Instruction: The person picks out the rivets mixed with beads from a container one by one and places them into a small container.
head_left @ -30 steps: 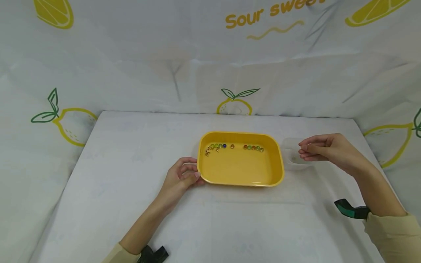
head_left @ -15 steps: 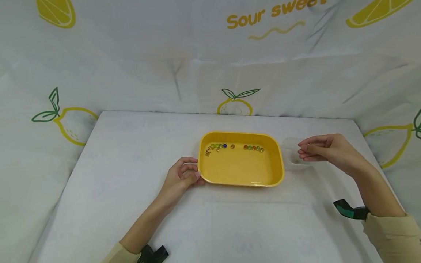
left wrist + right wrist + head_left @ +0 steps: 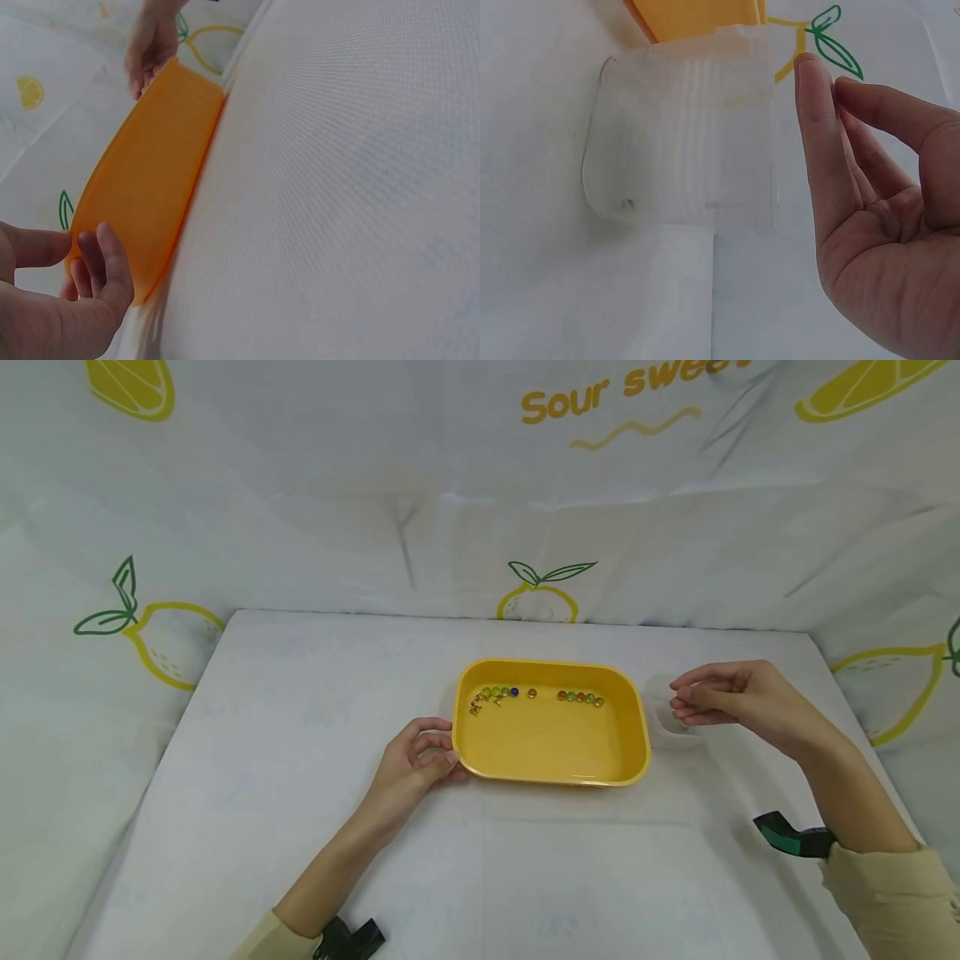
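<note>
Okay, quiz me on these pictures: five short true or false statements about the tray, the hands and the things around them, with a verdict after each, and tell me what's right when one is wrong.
1. The left hand touches the yellow tray. True.
2. The right hand is inside the yellow tray. False: it is over the clear container beside the tray.
3. A blue bead lies in the yellow tray. True.
4. The clear container stands to the left of the yellow tray. False: it stands to the tray's right.
5. Small gold-coloured pieces lie near the tray's left end. True.
</note>
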The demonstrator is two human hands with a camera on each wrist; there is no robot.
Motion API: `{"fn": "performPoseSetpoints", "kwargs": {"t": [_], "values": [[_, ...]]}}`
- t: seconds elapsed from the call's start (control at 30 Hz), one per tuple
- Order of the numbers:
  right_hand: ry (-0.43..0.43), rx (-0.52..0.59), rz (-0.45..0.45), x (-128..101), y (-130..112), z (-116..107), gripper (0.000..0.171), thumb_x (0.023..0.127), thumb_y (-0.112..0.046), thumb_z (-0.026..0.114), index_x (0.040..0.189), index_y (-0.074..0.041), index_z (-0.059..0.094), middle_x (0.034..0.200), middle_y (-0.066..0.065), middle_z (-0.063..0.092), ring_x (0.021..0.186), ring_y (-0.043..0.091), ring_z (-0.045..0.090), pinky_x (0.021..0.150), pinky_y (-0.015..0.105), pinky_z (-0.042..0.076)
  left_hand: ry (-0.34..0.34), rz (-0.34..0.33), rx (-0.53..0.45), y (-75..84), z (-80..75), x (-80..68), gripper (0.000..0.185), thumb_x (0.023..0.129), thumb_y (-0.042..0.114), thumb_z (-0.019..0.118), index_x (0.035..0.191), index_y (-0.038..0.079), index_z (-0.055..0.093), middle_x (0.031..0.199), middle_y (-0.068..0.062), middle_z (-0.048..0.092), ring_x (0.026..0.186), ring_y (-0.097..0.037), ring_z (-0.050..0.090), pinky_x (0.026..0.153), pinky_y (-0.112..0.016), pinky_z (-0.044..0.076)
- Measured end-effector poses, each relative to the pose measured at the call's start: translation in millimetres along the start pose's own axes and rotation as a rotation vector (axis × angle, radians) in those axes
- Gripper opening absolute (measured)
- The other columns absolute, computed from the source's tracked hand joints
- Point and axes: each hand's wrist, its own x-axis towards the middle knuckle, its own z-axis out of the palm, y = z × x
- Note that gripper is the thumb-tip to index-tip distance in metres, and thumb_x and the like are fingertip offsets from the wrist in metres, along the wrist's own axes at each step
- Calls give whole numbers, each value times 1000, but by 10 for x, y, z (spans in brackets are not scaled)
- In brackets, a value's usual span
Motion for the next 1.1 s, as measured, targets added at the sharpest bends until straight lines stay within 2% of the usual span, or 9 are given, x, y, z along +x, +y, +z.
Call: {"fn": "performPoseSetpoints", "kwargs": {"t": [0.2, 0.53, 0.8, 0.9, 1.1], "values": [[16, 0, -56, 4, -103, 49, 47, 109, -31, 67, 137, 7, 62, 104, -6, 84, 96, 16, 83, 84, 32, 67, -4, 1, 7, 12, 4, -6, 50, 100, -4, 66, 147, 0, 47, 109, -2, 62, 94, -20, 77, 95, -35, 66], [7, 50, -121, 69, -272, 163, 40, 109, -22, 67, 135, 8, 63, 102, -7, 83, 94, 15, 83, 81, 30, 67, 3, 2, 5, 19, 11, -3, 50, 100, -6, 65, 147, 1, 48, 108, -3, 62, 94, -19, 77, 95, -35, 66], [-47, 75, -114, 122, -420, 285, 38, 109, -22, 67, 135, 7, 65, 106, 1, 84, 96, 14, 83, 84, 35, 68, 13, 18, 7, 13, 4, 3, 53, 99, -7, 66, 148, 2, 50, 109, -4, 63, 93, -15, 77, 94, -35, 66], [-69, 87, -120, 139, -478, 330, 39, 108, -22, 68, 133, 8, 66, 108, 7, 84, 97, 17, 83, 86, 36, 68, 11, 22, 10, 12, -2, 2, 53, 98, -7, 66, 149, 2, 49, 109, -4, 64, 92, -15, 77, 94, -34, 66], [-117, 103, -109, 204, -589, 428, 42, 107, -24, 70, 133, 9, 65, 106, 9, 84, 99, 24, 84, 87, 37, 67, 1, 40, 31, 26, -15, -3, 55, 98, -5, 68, 149, 3, 49, 113, -9, 65, 92, -17, 77, 94, -34, 66]]}}
